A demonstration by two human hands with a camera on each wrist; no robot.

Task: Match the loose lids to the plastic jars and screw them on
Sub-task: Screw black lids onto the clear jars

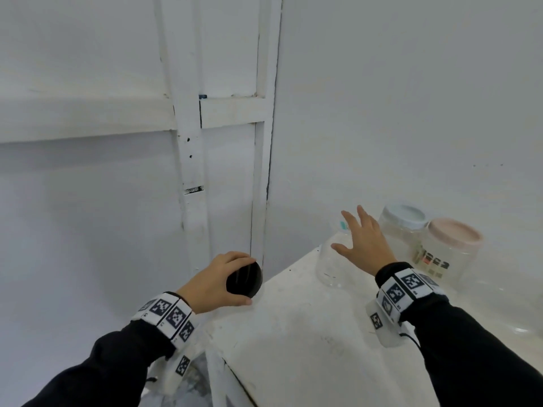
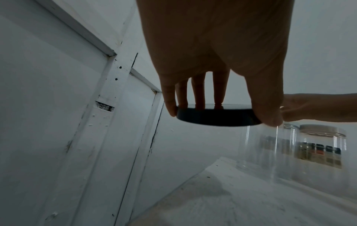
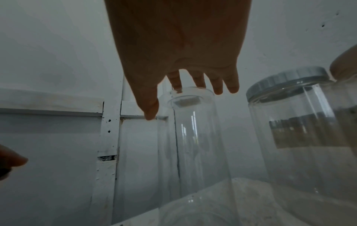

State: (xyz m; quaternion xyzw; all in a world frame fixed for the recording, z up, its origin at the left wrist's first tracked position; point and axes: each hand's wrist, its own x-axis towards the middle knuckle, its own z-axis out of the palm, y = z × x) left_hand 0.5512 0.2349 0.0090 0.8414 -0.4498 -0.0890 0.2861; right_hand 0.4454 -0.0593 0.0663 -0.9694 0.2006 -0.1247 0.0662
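Note:
My left hand [image 1: 249, 282] grips a round black lid [image 1: 245, 280] by its rim, held in the air just off the table's left corner. In the left wrist view the black lid [image 2: 212, 118] sits level between thumb and fingers. A tall clear jar [image 1: 329, 268] with no lid stands on the white table [image 1: 293, 333]. My right hand [image 1: 349, 230] hovers open over it, fingers spread. In the right wrist view its fingertips [image 3: 199, 84] are at the top of the clear jar [image 3: 195, 137]; I cannot tell whether they touch it.
Two wider clear jars stand at the back right, one with a pale blue lid [image 1: 404, 215], one with a pink lid [image 1: 454, 233] and a printed label. White panelled walls close in behind and to the left. The table's left edge [image 1: 217, 356] drops off near my left wrist.

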